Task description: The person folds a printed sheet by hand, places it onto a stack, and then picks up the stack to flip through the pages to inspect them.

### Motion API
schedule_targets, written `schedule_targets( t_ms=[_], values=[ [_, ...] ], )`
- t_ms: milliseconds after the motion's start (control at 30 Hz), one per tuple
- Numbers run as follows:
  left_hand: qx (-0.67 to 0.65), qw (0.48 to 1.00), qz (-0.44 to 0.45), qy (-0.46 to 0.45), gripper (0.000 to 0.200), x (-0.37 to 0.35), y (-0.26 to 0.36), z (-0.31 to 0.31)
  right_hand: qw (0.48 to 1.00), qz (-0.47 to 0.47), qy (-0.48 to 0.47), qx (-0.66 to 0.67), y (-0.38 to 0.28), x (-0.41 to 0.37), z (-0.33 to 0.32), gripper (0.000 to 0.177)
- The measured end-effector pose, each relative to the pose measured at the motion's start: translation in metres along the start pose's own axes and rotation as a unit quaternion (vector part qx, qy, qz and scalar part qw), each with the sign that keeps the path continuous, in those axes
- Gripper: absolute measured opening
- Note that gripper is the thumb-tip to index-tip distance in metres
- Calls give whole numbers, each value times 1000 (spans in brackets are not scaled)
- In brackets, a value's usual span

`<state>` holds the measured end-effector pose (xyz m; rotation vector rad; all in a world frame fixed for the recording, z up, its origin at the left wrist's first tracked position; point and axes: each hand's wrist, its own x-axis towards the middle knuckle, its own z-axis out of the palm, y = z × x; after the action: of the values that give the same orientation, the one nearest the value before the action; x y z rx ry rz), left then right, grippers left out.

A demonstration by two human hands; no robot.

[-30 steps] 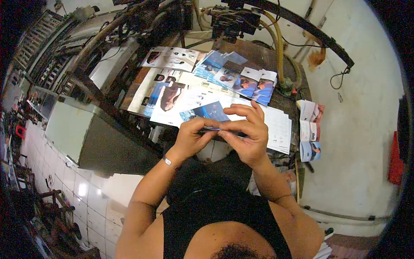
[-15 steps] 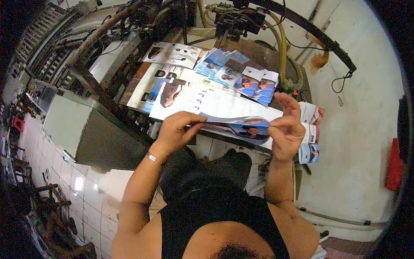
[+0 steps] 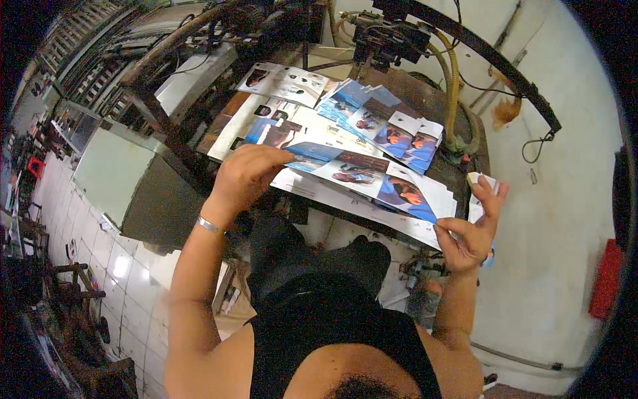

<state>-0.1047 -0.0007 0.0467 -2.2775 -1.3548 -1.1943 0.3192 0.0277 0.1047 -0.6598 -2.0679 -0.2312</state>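
- The floor [image 3: 123, 266] is made of white shiny tiles and sits far down on the left side
- A big dark machine [image 3: 392, 33] with wires and pipes stands at the back of the bench [image 3: 415, 90]
- A grey box [image 3: 116, 179] stands on the left, just beside the bench
- The bench is dark and messy, and lots of printed papers lie all over it
- The long paper sheet [image 3: 352, 174] has colour pictures of people on it. It is stretched out above the front edge of the bench, between the two hands
- A pile of picture papers [image 3: 392, 130] is spread like a fan behind the long paper sheet
- A yellow hose [image 3: 455, 86] bends down at the back right of the bench
- The left hand [image 3: 249, 174] has its fingers curled down over the left end of the long paper sheet and holds it
- The right hand [image 3: 472, 229] pinches the right corner of the same sheet with thumb and one finger, and its other fingers point up
- The two hands are well apart, one at each end of the sheet
- A thin silver bracelet [image 3: 207, 225] is on the left wrist
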Motion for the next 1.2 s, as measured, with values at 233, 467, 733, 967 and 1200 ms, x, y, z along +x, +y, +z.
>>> schedule_targets(
  t_ms=[233, 467, 733, 967, 1200],
  values=[
    [90, 991, 92, 42, 27, 0, -9, -5, 990, -83, -49, -104, 2, -9, 0, 13],
    [123, 978, 153, 69, 24, -3, -14, 12, 975, -165, -67, -129, 28, -38, 25, 15],
    [94, 990, 96, -32, 26, -54, -42, 83, 974, -132, -166, -75, 71, -92, 96, 16],
    [115, 984, 114, -72, 27, -61, -55, 99, 961, -83, -262, -7, 80, -99, 110, 14],
    [130, 978, 139, -89, 29, -64, -66, 104, 954, 28, -297, 34, 95, -102, 126, 19]
  ],
)
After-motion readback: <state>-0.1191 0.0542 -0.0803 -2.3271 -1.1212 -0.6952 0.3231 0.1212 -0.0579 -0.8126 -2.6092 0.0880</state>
